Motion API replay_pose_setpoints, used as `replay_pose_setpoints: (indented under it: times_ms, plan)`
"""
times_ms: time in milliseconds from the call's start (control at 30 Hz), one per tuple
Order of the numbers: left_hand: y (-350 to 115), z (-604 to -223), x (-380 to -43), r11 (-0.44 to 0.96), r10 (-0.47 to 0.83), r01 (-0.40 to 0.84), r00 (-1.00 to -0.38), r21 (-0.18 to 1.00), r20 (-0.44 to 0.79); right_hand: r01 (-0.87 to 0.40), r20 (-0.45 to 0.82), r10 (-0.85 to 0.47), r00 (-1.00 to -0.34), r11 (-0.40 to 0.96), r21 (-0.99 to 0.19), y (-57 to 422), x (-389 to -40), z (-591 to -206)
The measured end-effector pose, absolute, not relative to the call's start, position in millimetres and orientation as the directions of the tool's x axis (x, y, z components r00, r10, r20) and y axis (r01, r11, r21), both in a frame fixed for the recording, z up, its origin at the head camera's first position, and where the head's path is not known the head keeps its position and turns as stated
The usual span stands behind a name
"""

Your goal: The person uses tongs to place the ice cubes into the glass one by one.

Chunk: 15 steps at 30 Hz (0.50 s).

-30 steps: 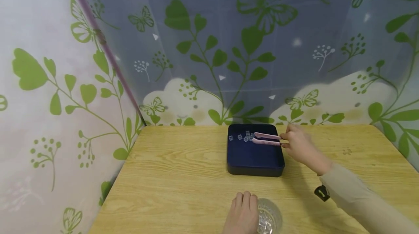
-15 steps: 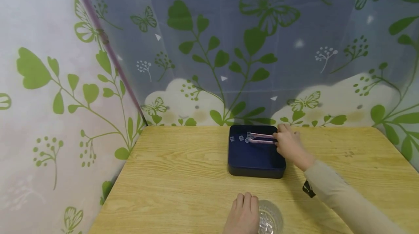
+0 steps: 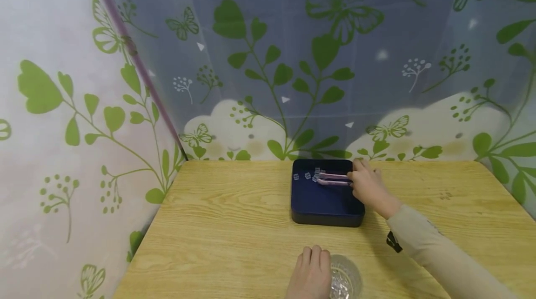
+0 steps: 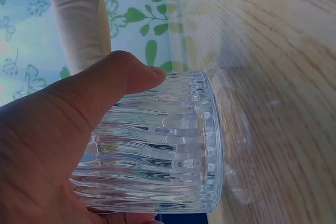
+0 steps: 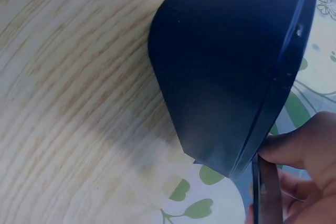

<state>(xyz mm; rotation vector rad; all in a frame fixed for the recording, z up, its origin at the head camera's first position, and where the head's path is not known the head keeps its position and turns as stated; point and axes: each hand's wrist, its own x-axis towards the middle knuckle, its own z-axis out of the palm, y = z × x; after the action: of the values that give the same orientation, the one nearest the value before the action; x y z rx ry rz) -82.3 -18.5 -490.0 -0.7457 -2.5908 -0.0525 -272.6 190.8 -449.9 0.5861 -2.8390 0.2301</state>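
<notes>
My left hand [image 3: 310, 271] holds a clear ribbed glass [image 3: 345, 273] at the table's front, thumb along its side in the left wrist view, where the ribbed wall [image 4: 157, 150] fills the middle. Clear pieces lie inside the glass. Farther away, my right hand [image 3: 370, 187] grips pink tongs [image 3: 335, 182] over the right rim of a dark blue square tray [image 3: 326, 203]. The tips of the tongs are among small clear cubes [image 3: 308, 176] near the tray's back. In the right wrist view, the right thumb [image 5: 283, 149] is right at the tray's edge [image 5: 220, 77].
The wooden table [image 3: 226, 224] reaches back to a patterned cloth wall [image 3: 259, 57] with leaves and butterflies. Another cloth wall [image 3: 50, 150] slants along the left side. A black strap piece [image 3: 393, 242] hangs under the right sleeve [image 3: 444, 248].
My right hand has moved left with the tongs, bringing their tips in among the cubes. The tips now stand closer together. My left hand and the glass stay in place.
</notes>
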Motion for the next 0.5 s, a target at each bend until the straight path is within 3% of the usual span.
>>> replay_pose_setpoints:
  times_ms: [167,500]
  plan:
    - [-18.7,-488.6,-81.4,0.855,0.495,0.512,-0.764,-0.077,0.414,-0.399,0.221,-0.359,-0.907,0.901,-0.173,191.2,-274.0,-449.9]
    - [-19.1,-489.9,-82.0,0.855,0.493,0.512,-0.759,-0.078,0.426,-0.387,0.210,-0.347,-0.914,0.902,-0.190,189.9,-274.0,-451.4]
